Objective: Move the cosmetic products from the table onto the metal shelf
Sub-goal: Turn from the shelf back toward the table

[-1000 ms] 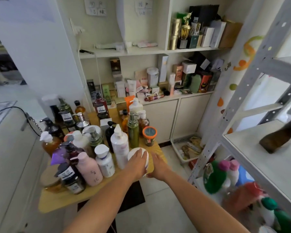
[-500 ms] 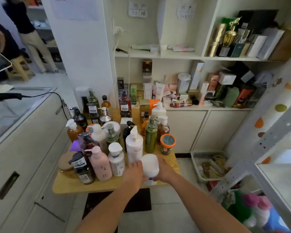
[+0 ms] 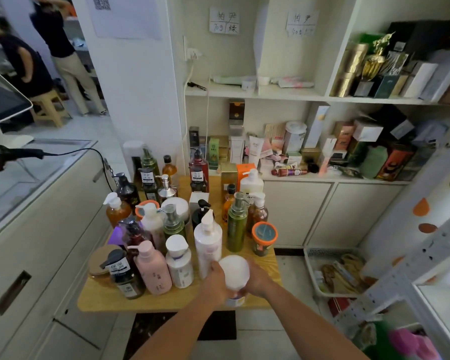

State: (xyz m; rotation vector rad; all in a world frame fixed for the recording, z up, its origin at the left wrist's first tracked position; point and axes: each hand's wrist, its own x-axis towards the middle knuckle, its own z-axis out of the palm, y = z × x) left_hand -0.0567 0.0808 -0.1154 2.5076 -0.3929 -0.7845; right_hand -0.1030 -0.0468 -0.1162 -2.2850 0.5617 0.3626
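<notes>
crowded table (image 3: 102,300) | left hand (image 3: 215,281), right hand (image 3: 257,279) clasp white bottle (image 3: 234,270) | pump bottle (image 3: 207,242) just behind | metal shelf (image 3: 400,279) right

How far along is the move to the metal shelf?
Done: perhaps the blurred green and pink items low on the metal shelf. In hand: left hand and right hand grip a white bottle at the front edge of the table. Left: many bottles crowding it.

— Where are the hands?
— The left hand (image 3: 215,281) and right hand (image 3: 257,278) clasp a white bottle (image 3: 233,271) at the wooden table's (image 3: 109,300) near edge
— And nearby?
— A tall pump bottle (image 3: 207,240) just behind it, with the metal shelf (image 3: 411,268) at the right
</notes>
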